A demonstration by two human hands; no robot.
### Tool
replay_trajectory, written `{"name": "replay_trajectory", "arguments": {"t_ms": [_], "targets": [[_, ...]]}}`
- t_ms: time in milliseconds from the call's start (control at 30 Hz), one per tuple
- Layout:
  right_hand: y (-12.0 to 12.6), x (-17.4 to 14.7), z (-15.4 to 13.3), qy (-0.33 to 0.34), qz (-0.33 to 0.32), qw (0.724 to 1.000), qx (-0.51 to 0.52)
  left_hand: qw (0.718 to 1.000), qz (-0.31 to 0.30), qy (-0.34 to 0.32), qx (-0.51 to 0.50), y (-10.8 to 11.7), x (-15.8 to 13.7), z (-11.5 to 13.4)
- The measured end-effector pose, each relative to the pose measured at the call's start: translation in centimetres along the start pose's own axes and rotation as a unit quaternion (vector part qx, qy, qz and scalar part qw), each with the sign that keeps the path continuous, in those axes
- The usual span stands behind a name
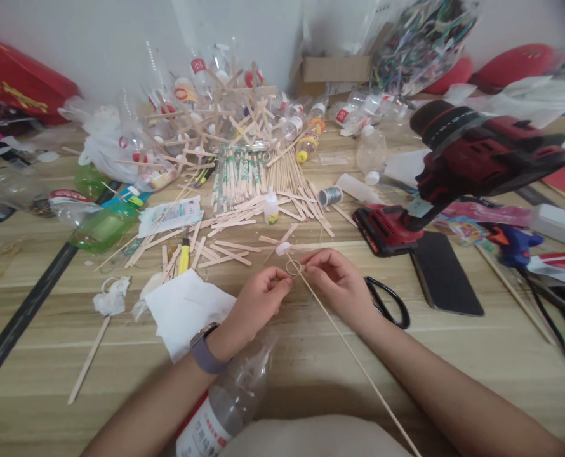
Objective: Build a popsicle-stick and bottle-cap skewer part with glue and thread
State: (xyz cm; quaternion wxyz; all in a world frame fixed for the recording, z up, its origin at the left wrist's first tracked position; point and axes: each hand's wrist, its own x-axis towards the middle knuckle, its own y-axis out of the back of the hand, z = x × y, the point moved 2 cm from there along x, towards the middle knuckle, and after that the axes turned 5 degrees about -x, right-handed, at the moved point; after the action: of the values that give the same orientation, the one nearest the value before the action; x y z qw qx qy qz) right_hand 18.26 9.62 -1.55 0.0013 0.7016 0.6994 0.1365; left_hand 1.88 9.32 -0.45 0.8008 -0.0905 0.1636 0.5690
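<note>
A thin pale ring (293,267) is held just above the table between my two hands. My left hand (258,301) is closed, thumb and forefinger pinching the ring's left side. My right hand (337,282) is also closed, its fingertips pinched at the ring's right side, close to a long thin wooden stick (353,355). The stick crosses the ring and slants down toward my body at the lower right. Near its far tip lies a white bottle cap (283,248). Whether ring and stick are joined is too small to tell.
Beyond my hands are a glue bottle (271,208), a wire spool (330,196) and heaped craft sticks (230,256). A red drill (435,171), phone (447,273) and black scissors handles (390,303) are at right. Tissue (187,308) and a plastic bottle (225,400) are left.
</note>
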Motion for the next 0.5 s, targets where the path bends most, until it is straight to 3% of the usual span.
{"name": "replay_trajectory", "arguments": {"t_ms": [267,500], "targets": [[-0.18,-0.72,-0.54,0.067,-0.076,0.993,-0.057,1.000,0.009,0.020,-0.007,0.00,-0.19,0.27],[0.14,-0.71,-1.09,0.119,-0.095,0.980,-0.130,0.984,-0.021,0.063,-0.163,0.03,-0.08,0.43]]}}
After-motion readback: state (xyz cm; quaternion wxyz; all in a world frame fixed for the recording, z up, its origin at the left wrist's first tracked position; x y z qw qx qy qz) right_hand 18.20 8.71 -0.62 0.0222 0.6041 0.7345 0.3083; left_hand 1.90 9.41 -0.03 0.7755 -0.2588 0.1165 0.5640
